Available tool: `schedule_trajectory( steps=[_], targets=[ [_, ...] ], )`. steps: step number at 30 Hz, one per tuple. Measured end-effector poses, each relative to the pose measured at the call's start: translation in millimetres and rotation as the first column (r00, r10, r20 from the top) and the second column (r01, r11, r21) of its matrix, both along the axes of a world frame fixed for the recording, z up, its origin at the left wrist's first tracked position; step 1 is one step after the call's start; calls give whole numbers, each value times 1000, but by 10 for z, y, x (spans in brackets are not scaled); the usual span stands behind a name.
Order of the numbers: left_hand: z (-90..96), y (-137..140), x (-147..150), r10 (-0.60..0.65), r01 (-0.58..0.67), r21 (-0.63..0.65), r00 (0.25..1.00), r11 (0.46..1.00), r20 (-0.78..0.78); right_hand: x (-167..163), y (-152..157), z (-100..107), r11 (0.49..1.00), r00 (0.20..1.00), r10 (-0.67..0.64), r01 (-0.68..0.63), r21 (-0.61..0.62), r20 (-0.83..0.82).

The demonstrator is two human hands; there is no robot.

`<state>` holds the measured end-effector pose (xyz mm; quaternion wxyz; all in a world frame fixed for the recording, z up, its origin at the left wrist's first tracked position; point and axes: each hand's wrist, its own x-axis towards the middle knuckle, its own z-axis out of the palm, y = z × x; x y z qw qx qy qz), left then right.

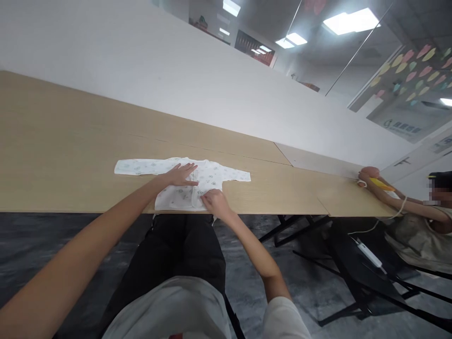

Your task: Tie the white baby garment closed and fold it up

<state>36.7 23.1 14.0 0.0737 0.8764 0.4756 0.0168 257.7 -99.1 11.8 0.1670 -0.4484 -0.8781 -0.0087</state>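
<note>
Shirt (212, 175): thin white cloth, soft and matte, scattered with small greyish-green motifs. It lies on the desk (70, 155), laid out in a flat T, long sleeves running out to either side, hem at the desk's near edge. The front shows a lengthwise opening, with a loose, slightly puckered flap low down.

Left hand (181, 175): on the upper front of the shirt, palm down, fingers spread and straight, pressing on the cloth. Right hand (215, 202): at the shirt's lower front beside the flap, fingers curled in and touching the fabric; from my feed I cannot tell whether an edge is pinched between them.

Desk surface is pale, smooth, wood-look board with visible seams. Beyond the shirt stands a plain white partition (158, 70), glass above it. Far right of the shirt, a black chair (356, 263) carries a white power strip (369, 254) with a cord.

Writing: a sign (402, 126) on the glass, beyond and right of the shirt, bears a round logo and characters too small for me to read. Leaf-shaped paper notes (420, 70), pink, yellow and green, sit above it.

Obscured: the left hand covers part of the shirt's front; the co-worker (420, 226) far right of it is cut by the frame, and the orange-yellow item at their hands is unclear.
</note>
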Motion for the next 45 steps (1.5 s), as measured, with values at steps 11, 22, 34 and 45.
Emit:
schedule_trajectory(
  steps=[11,22,34,45],
  targets=[
    [-122,-84,-14,-4,6,82,1000,997,-24,131,1128,103,941,951,-298,308,-141,88],
    [-7,3,-269,-43,45,54,998,998,-40,208,1303,188,901,916,-388,400,-168,102],
    [55,221,-795,444,-450,160,893,879,71,409,1539,366,818,848,-505,530,-223,163],
    [931,234,-772,432,-541,319,830,778,354,598,1631,1122,918,914,-384,393,-57,130]
  ],
)
